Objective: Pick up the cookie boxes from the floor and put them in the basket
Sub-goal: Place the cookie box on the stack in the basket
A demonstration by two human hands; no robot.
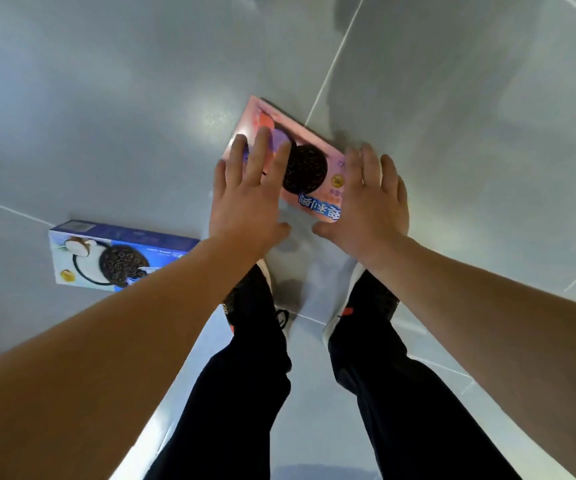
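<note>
Covering pink cookie box (pixel 309 168) ends, spread hands, left (pixel 248 199), right (pixel 371 202)

- I see the floor (pixel 113 98) as smooth, glossy grey tile that throws back soft light.
- The pink cookie box (pixel 314 157) on that floor looks like printed cardboard with a slight sheen.
- Left of it, the blue cookie box (pixel 120 254) shows the same glossy card.
- My trousers (pixel 252 393) look like matt black cloth.
</note>
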